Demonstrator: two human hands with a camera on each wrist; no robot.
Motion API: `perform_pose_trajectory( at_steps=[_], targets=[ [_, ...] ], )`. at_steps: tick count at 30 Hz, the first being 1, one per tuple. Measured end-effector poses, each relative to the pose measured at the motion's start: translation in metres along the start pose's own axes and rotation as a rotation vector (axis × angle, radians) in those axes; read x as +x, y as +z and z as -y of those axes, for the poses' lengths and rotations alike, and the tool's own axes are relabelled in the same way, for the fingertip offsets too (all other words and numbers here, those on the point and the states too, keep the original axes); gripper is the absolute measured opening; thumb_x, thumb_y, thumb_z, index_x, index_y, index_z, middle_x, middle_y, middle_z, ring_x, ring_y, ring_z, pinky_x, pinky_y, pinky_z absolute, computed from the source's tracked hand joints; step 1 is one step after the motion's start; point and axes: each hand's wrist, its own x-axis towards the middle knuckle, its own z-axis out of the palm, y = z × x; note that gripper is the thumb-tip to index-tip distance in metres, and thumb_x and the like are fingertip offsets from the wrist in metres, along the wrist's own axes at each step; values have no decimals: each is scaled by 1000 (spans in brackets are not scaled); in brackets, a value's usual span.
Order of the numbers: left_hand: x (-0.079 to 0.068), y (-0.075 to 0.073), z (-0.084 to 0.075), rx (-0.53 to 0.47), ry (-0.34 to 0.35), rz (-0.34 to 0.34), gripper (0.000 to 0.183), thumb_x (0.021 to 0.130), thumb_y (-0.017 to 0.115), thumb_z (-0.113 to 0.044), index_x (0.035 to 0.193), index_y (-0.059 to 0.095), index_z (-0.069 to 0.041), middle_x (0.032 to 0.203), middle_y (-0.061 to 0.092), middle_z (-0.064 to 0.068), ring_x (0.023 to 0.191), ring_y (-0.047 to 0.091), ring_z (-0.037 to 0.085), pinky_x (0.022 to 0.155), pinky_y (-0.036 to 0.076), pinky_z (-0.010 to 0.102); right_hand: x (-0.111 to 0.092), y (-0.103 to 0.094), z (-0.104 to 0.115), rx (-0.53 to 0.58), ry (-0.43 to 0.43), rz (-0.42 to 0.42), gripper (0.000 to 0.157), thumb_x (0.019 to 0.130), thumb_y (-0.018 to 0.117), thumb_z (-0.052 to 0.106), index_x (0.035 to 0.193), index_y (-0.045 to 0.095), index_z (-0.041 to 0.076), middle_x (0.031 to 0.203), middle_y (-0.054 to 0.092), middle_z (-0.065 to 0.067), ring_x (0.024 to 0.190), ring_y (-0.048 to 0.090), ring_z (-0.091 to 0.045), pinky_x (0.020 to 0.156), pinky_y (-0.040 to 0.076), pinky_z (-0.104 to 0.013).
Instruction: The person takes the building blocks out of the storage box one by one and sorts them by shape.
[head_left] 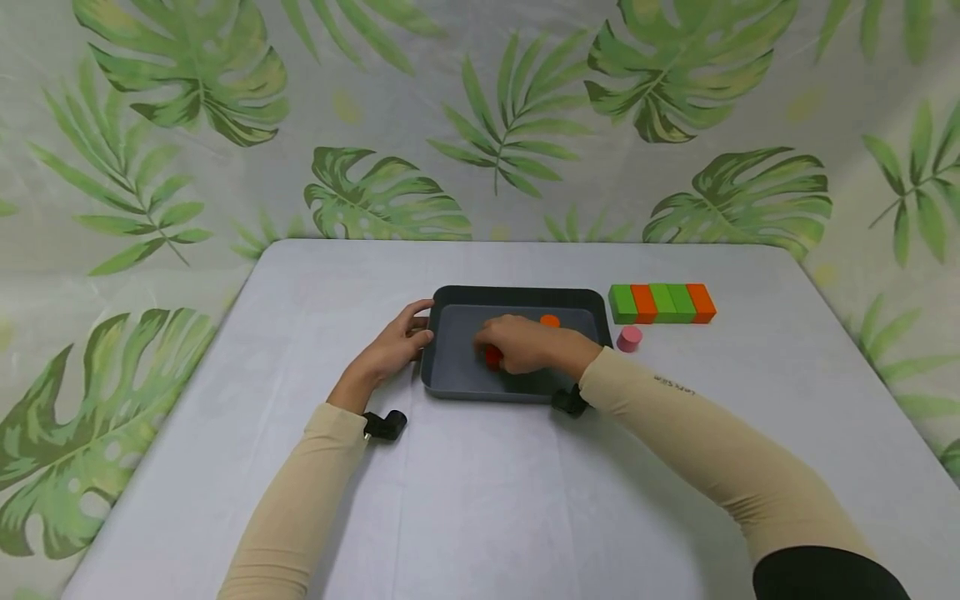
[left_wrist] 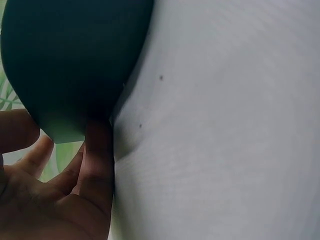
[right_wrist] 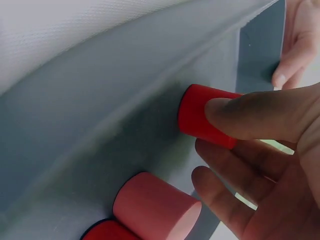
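My right hand reaches into the dark grey tray and pinches a red cylinder between thumb and fingers. The cylinder stands upright at the tray floor; whether its base touches, I cannot tell. In the right wrist view, a pink cylinder and another red cylinder stand side by side in the tray. An orange-topped cylinder shows beyond my right hand in the head view. My left hand rests against the tray's left outer wall, with thumb and fingers spread along it.
A row of green and orange blocks lies to the right of the tray. Just in front of it stands a pink cylinder outside the tray. A white cloth covers the table, and a leaf-patterned backdrop hangs behind.
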Motion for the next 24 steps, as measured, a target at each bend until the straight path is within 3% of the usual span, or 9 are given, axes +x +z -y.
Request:
perform_pose_trajectory(
  at_steps=[6, 17, 24],
  targets=[
    [1, 0, 1, 11, 6, 2, 60, 104, 43, -13, 159, 19, -24, 162, 26, 19, 145, 37, 37, 112, 40, 54, 0, 0, 0, -28, -17, -20, 36, 88, 61, -6, 121, 68, 8, 120, 65, -11, 108, 62, -26, 96, 52, -39],
    [-1, 0, -1, 15, 12, 3, 60, 105, 43, -12, 159, 19, -23, 161, 28, 20, 144, 39, 37, 109, 42, 53, -4, -3, -1, -30, -34, -32, 36, 89, 63, -2, 123, 69, 9, 118, 66, -9, 106, 63, -25, 94, 53, -38],
    [-2, 1, -2, 6, 17, 9, 60, 105, 41, -11, 159, 18, -22, 161, 26, 21, 143, 39, 38, 109, 42, 53, -16, -12, -8, -28, -91, -120, 35, 90, 63, 1, 124, 69, 6, 121, 68, -11, 109, 64, -26, 94, 53, -39]
  ],
)
